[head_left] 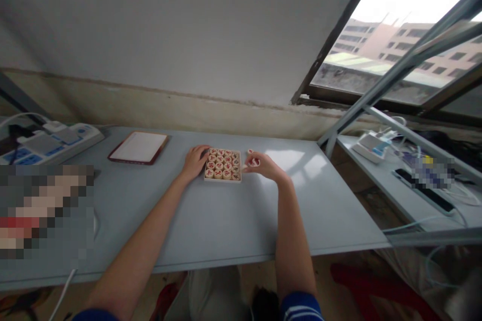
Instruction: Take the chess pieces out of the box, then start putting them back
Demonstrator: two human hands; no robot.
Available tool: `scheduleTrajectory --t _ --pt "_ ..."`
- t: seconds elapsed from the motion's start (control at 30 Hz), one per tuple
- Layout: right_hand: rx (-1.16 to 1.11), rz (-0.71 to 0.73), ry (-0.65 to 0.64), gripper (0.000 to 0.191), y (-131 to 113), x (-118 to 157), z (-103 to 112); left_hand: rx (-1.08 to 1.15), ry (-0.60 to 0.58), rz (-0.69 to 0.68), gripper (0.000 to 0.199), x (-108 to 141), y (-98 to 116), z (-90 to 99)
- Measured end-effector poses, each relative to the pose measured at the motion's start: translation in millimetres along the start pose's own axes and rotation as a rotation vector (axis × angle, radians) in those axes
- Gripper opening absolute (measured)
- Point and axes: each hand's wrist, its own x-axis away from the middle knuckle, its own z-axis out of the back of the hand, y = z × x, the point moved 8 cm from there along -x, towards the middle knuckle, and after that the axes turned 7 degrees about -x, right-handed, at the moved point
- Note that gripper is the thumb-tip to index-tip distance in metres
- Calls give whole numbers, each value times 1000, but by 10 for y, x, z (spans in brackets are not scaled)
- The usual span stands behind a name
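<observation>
A pale, shallow box (223,180) lies flat on the grey desk, filled with rows of round xiangqi pieces (218,166). Most show red characters upward; those in the rightmost column look dark. My left hand (195,161) is curled against the box's left side, gripping it. Just beyond the right edge, my right hand (261,165) is closed, with a xiangqi piece (255,162) between its bent fingers. Another red-marked piece (250,151) shows just behind those fingers; whether it touches them I cannot tell.
A white board with a dark red edge (138,147) lies left of the box. Beyond it sits a power strip (56,141) with plugs. The desk (211,230) meets a wall behind. At right, a metal frame post (331,143) separates a second surface holding cables and a phone-like object (424,190).
</observation>
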Motion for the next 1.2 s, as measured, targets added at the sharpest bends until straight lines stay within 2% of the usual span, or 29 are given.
scheduleTrajectory --t 0.13,0.23,0.33,0.47,0.6,0.67,0.73,0.83,0.93,1.07,1.2 --pt "76 -289 -127 21 445 141 19 -9 -1 1 29 -10 -17 -16" --pt "230 -402 -68 27 632 165 88 -11 0 3 29 -12 -12 -10" --pt "300 -448 4 29 661 160 139 -13 -7 0 29 -10 -4 -10" --pt "375 -450 181 27 542 134 233 -19 -10 -2 30 -6 -14 -21" --pt "458 -303 561 30 218 64 280 -15 -12 9 29 -5 -33 -31" --pt "528 -245 686 33 93 27 194 -13 -15 5 29 -4 -28 -31" --pt "569 -180 656 37 49 -59 18 -10 -13 4 29 -2 -22 -25" --pt "552 -103 502 38 117 -187 -232 -8 -2 6 29 5 -15 -13" --pt "495 -76 424 46 246 -256 -307 -11 2 6 29 9 -10 -11" --pt "417 -123 459 56 496 -243 -122 -13 0 10 29 10 -7 -13" --pt "393 -349 581 53 921 2 282 -16 -12 36 28 12 -18 -18"
